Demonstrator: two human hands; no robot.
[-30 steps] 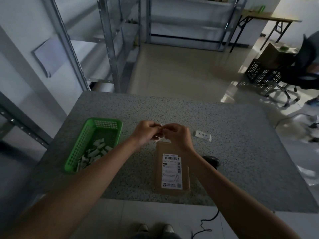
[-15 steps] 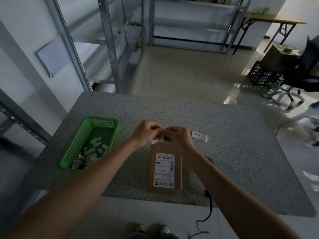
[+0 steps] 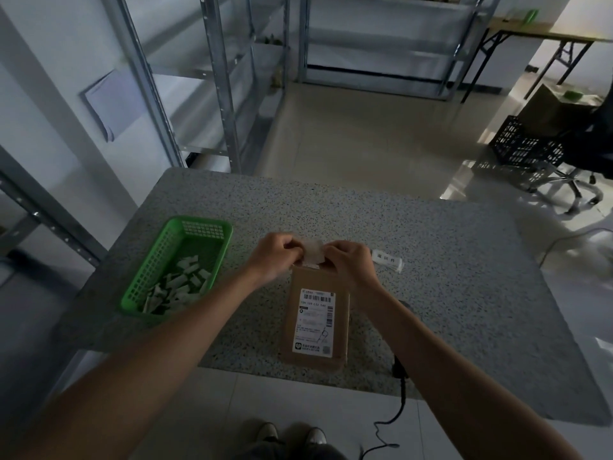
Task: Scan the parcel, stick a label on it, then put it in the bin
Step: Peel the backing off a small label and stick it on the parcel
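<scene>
A flat brown cardboard parcel (image 3: pixel 315 322) with a white shipping label lies on the speckled grey table (image 3: pixel 431 260), near the front edge. Just above its far end, my left hand (image 3: pixel 275 257) and my right hand (image 3: pixel 351 263) pinch a small pale label (image 3: pixel 313 252) between their fingertips, one hand on each side. The label looks partly peeled from its backing. A black scanner (image 3: pixel 403 370) lies right of the parcel, mostly hidden under my right forearm, its cable hanging off the table.
A green plastic basket (image 3: pixel 175 240) with several white paper scraps sits at the table's left. A small white label strip (image 3: pixel 386 260) lies right of my right hand. Metal shelving stands beyond; a black crate (image 3: pixel 524 144) and an office chair are at the far right.
My hands have drawn slightly apart, and the pale label now shows spread between them. The camera has tilted, so the parcel appears lower in view.
</scene>
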